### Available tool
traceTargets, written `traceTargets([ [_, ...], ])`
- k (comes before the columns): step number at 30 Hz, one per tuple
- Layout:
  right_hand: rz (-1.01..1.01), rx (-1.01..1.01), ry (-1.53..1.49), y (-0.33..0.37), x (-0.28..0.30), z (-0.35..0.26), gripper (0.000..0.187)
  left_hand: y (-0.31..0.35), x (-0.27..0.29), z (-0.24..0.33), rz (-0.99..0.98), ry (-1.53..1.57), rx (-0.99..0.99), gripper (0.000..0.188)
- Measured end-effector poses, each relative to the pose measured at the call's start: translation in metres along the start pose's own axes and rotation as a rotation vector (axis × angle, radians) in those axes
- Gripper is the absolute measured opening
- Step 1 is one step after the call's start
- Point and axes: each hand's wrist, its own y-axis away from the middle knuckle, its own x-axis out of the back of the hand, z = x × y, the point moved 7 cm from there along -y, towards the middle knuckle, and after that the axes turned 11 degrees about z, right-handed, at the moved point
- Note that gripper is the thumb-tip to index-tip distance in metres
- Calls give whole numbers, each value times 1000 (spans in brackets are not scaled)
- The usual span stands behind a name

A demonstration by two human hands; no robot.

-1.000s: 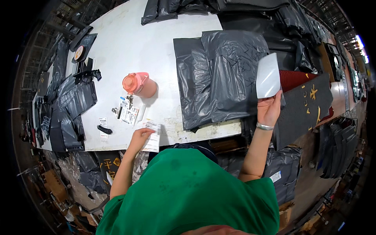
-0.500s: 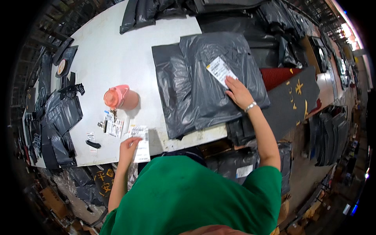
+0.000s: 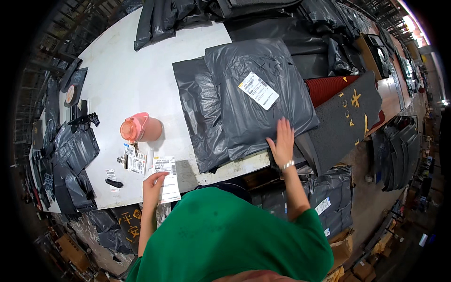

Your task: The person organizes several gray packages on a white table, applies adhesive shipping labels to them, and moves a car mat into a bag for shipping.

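My left hand [image 3: 151, 191] pinches a white printed label sheet [image 3: 170, 190] at the table's near edge. My right hand [image 3: 283, 146] is open, fingers stretched out, at the near right edge of a dark grey plastic mailing bag [image 3: 239, 124]. A white shipping label [image 3: 258, 90] lies on top of that bag and is fully visible. Beneath the bag's left side, another grey mailing bag [image 3: 197, 110] sticks out. Left of the bags stands a pink bottle [image 3: 149, 129] with a carry loop. Beside it lie more printed labels [image 3: 136, 163] with a metal clip.
Black wrapped packages [image 3: 188, 16] line the table's [image 3: 110, 75] far side. To the right lie a dark grey mat with yellow characters [image 3: 345, 124] and a red ribbed mat [image 3: 326, 91]. A tape roll [image 3: 71, 95] and black plastic bags [image 3: 75, 141] sit at the left.
My right hand has come off the label on the bag and moved nearer to me, to the bag's near edge. The left hand still holds its label sheet.
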Motion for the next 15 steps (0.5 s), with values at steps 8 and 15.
traceTargets([
  [8, 92, -1140, -808, 27, -39, 73, 36, -15, -12, 10, -93, -77, -99, 20],
  [15, 448, -1024, -1447, 52, 3, 5, 32, -109, -166, 54, -535, -299, -275, 48],
])
